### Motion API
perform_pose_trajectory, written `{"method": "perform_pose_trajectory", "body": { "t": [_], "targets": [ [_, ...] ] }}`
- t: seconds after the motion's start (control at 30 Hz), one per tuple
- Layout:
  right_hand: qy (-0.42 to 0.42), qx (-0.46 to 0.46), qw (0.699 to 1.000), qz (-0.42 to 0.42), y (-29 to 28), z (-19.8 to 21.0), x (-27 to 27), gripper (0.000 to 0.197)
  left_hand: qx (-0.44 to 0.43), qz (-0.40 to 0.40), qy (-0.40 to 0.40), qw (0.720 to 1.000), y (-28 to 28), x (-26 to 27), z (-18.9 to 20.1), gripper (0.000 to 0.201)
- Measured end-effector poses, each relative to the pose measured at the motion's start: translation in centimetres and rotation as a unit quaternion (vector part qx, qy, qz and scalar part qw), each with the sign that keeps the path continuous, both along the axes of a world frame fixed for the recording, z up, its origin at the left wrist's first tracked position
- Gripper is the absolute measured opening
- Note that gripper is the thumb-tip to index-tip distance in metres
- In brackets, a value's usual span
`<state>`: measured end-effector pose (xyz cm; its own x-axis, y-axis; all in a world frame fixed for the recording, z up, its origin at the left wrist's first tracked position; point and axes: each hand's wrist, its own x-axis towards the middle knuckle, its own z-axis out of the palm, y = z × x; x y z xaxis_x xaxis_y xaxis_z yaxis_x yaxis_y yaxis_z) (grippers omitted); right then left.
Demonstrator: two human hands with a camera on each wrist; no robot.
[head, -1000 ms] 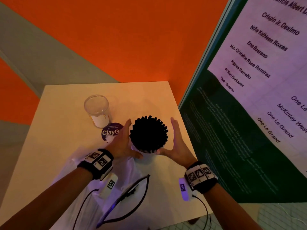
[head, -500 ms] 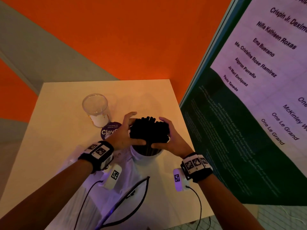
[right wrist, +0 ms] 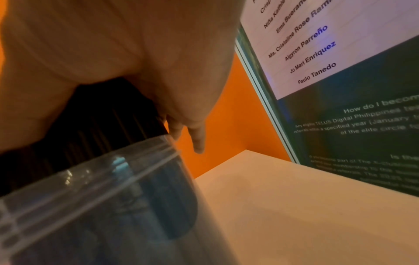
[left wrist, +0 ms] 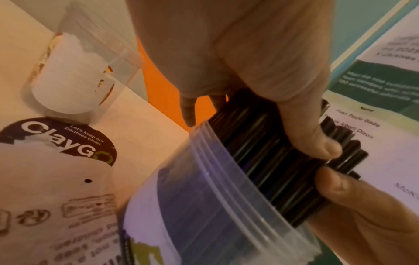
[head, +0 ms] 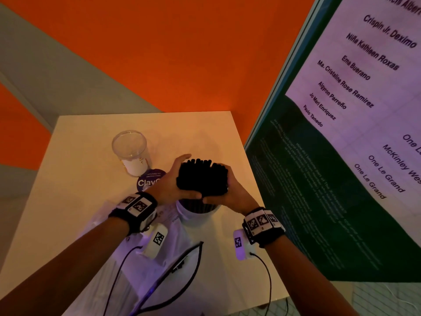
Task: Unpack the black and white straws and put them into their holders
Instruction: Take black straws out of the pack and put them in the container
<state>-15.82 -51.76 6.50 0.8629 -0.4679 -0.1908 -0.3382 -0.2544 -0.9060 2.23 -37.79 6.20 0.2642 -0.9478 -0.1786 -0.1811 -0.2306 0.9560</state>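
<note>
While the black straws [head: 202, 176] stand upright in their clear holder [head: 197, 213] on the table [head: 91, 142], the left hand [head: 169, 183] and right hand [head: 231, 190] curl around the bundle from both sides, equally near, thumbs almost meeting above the rim.

Head view looking steeply down over both forearms onto the table [head: 79, 169], left wrist view close beside the black straws [left wrist: 278, 157] and their clear holder [left wrist: 217, 197], facing right, right wrist view closer still, facing left, all three sharing straws and holder.
</note>
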Motion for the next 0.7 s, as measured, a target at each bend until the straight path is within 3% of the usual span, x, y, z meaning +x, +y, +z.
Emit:
{"method": "perform_pose_trajectory", "body": {
  "t": [0.13, 0.23, 0.3, 0.4, 0.43, 0.5, 0.57, 0.63, 0.7],
  "targets": [
    [0.036, 0.045, 0.998, 0.01, 0.0, 0.1, -0.9, 0.121, 0.029, 0.002, -0.009, 1.0, 1.2, 0.4, 0.2, 0.135],
    [0.116, 0.022, 0.992, 0.045, 0.1, -0.8, -2.8, 0.123, 0.063, 0.022, -0.04, 0.997, 3.6, 0.0, 0.2, 0.144],
    [0.196, 0.01, 0.979, 0.053, 0.3, -1.5, -4.7, 0.109, 0.053, 0.036, -0.066, 0.996, 5.7, -0.6, 0.5, 0.137],
    [0.314, -0.042, 0.942, 0.114, 1.2, -2.1, -7.2, 0.068, 0.017, -0.001, -0.054, 0.998, 8.9, -2.5, 1.3, 0.085],
    [0.338, -0.054, 0.927, 0.154, 2.0, -2.0, -7.6, 0.053, 0.034, -0.024, -0.09, 0.995, 9.9, -3.2, 1.3, 0.076],
    [0.363, -0.047, 0.898, 0.245, 4.2, -1.8, -7.6, 0.037, 0.103, -0.084, -0.249, 0.959, 11.8, -4.7, 1.1, 0.094],
    [0.373, -0.028, 0.868, 0.327, 7.2, -1.7, -6.7, 0.033, 0.205, -0.154, -0.308, 0.916, 13.3, -6.0, 0.5, 0.113],
    [0.37, -0.02, 0.846, 0.383, 10.4, -2.1, -5.4, 0.028, 0.254, -0.203, -0.297, 0.898, 14.0, -6.8, -0.2, 0.101],
    [0.34, -0.012, 0.848, 0.406, 13.5, -2.2, -3.6, 0.023, 0.228, -0.198, -0.298, 0.906, 14.3, -6.9, 0.0, 0.068]
  ]
}}
